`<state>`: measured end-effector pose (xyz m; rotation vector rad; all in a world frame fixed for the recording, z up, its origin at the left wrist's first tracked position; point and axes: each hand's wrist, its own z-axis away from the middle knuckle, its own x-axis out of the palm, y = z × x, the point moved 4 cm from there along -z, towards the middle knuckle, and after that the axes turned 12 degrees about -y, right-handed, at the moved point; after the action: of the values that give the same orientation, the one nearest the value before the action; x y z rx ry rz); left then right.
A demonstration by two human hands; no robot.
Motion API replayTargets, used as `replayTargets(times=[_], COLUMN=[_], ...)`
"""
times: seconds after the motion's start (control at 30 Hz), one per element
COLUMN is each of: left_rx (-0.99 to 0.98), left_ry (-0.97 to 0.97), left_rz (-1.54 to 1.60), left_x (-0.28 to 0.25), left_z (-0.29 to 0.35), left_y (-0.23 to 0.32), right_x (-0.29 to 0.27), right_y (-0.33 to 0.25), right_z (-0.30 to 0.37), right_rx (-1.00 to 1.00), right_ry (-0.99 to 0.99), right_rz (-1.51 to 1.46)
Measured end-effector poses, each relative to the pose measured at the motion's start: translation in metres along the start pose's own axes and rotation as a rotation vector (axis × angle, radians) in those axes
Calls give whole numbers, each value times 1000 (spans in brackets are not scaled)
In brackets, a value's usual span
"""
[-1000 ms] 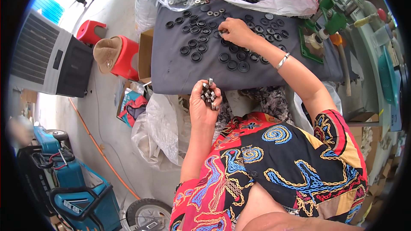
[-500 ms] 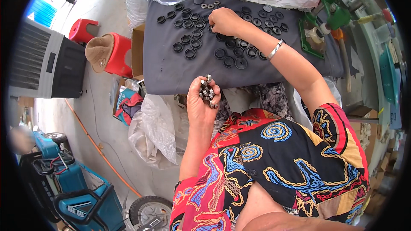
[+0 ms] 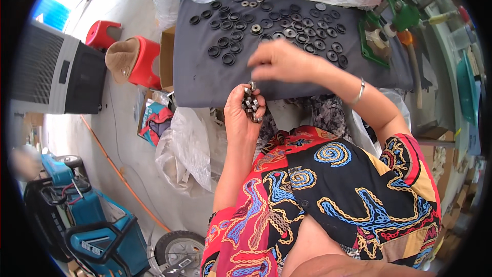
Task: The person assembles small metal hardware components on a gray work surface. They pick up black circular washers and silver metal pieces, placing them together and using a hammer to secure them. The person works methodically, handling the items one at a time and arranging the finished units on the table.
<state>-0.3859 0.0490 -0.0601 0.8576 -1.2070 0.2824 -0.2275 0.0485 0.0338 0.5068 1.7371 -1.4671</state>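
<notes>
Metal pieces (image 3: 251,103) are gripped in the left hand (image 3: 237,112). The right hand (image 3: 284,61) is blurred just beyond; its hold cannot be told. Black rings (image 3: 332,32) are spread past both on the desk (image 3: 205,84).

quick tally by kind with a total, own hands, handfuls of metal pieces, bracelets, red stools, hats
Own hands, left hand and right hand: 2
Handful of metal pieces, too clustered to count singly: 1
Silver bracelet: 1
Red stools: 2
Tan hat: 1
Total: 7
</notes>
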Motion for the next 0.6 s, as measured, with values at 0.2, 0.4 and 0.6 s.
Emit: replayTargets(times=[0.2,0.4,0.6], left_rx=[14,-16,-9], left_ry=[77,57,37], left_rz=[-355,-590,-548], left_x=[13,21,21], left_z=[4,5,1], left_y=[-7,-3,1], right_x=[22,23,15], right_y=[-14,-21,-27], right_z=[28,35,27], right_rx=[167,64,49], right_ry=[-121,-80,-139], right_rz=[-122,109,115])
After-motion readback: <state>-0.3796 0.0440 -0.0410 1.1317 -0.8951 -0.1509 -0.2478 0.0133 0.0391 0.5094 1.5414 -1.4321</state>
